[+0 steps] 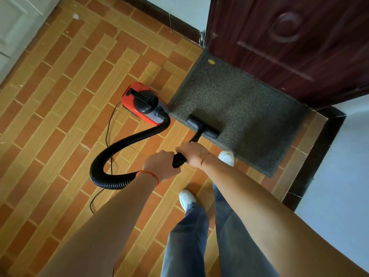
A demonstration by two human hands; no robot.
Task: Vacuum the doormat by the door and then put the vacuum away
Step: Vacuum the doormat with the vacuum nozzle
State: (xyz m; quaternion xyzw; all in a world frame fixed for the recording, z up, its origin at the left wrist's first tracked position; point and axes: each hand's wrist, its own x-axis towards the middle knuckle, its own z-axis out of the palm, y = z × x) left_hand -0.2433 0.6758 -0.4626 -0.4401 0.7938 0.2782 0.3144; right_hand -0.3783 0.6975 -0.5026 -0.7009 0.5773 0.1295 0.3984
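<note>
A dark grey doormat (235, 104) lies on the tiled floor in front of a dark red door (289, 41). The vacuum's black floor nozzle (202, 126) rests on the mat's near edge. Both hands grip the black wand handle (178, 159): my left hand (161, 165) at the hose end, my right hand (192, 151) just ahead of it. A ribbed black hose (123, 143) loops left to the red and grey vacuum body (142, 103), which stands on the floor beside the mat's left edge.
A thin black power cord (108, 128) trails from the vacuum across the brown tiles (60, 116) toward me. My white shoes (186, 198) stand near the mat. A white door or panel (18, 27) is at the far left. A small yellow speck (211, 61) lies on the mat's far corner.
</note>
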